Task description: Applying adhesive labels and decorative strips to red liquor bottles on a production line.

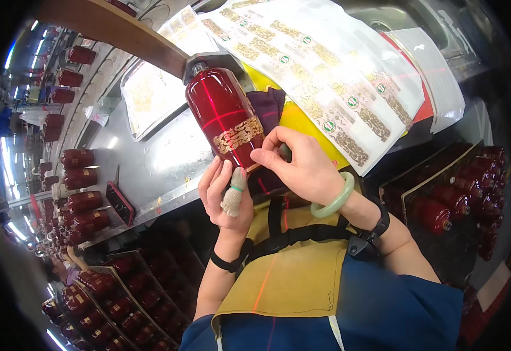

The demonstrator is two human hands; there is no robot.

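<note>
A glossy dark red bottle (217,99) lies on its side on the workbench, its neck pointing away into a dark holder (211,59). Gold openwork decoration (239,136) wraps its lower part, and red light lines cross the glass. My left hand (227,193) cups the base end, with a cloth finger cover (234,196) tied by a green band on one finger. At the lower right side of the bottle, my right hand (299,161) has thumb and index finger closed together against the surface. Whatever they pinch is too small to make out. A dark greenish piece shows behind these fingers.
Sheets of gold decals (325,76) cover a yellow board (303,126) to the right. A white-lined tray (150,99) stands left, near a dark phone-like device (120,203). Racks of red bottles (442,205) flank me. A wooden beam (121,29) slants overhead; another person (71,266) is far left.
</note>
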